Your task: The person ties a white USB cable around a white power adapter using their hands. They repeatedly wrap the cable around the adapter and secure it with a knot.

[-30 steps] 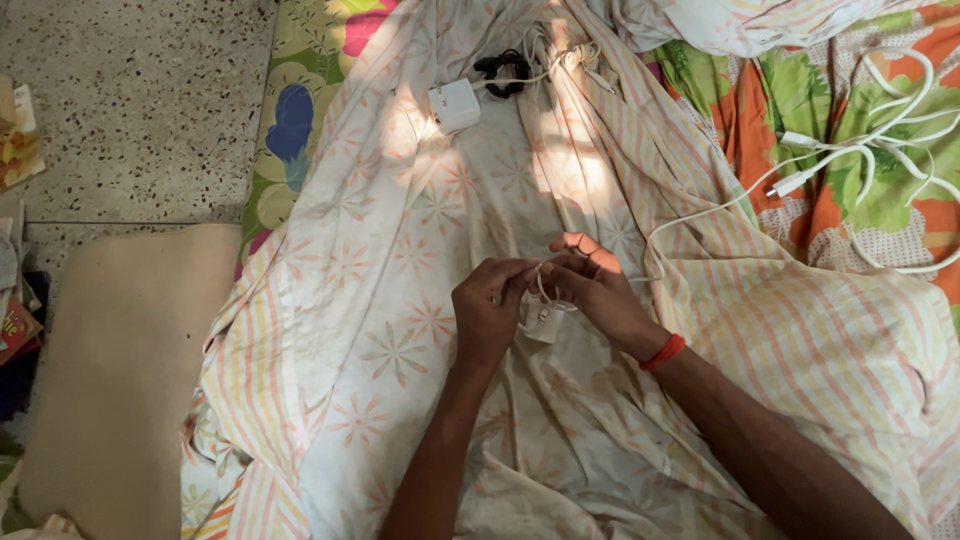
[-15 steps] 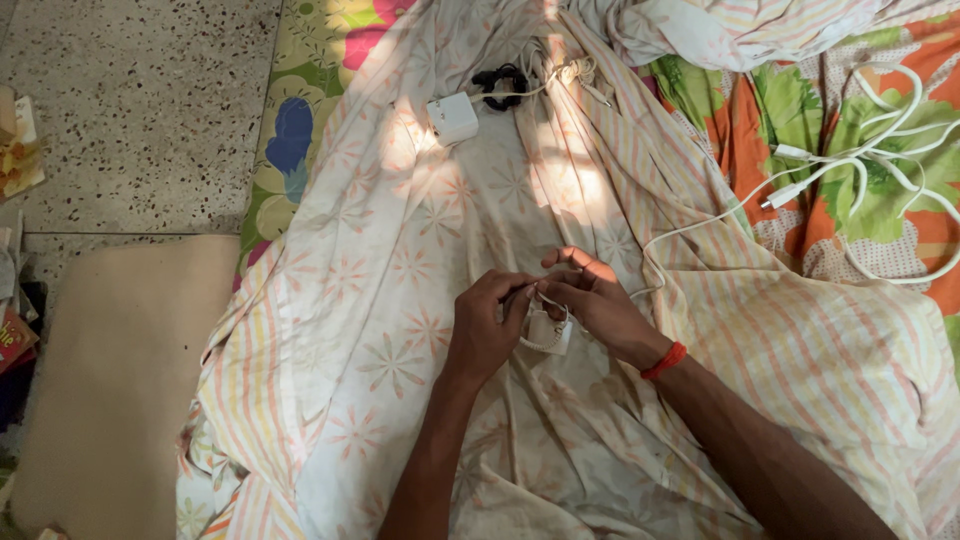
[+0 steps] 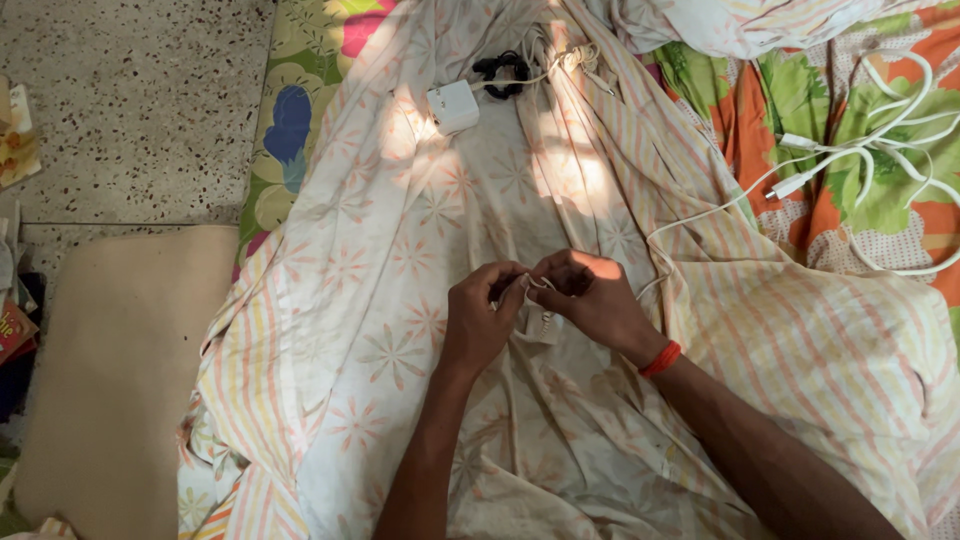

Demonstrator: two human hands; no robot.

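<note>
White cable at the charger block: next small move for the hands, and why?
Probably another turn of the white cable around the small white charger block. Both the left hand and the right hand pinch the cable at the block, and a long slack run trails off to the right across the striped sheet.

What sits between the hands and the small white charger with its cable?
Nothing visible. The left hand and the right hand both already grip the white cable at the small white charger, which hangs between them over the pale floral sheet. No other item intrudes.
</note>
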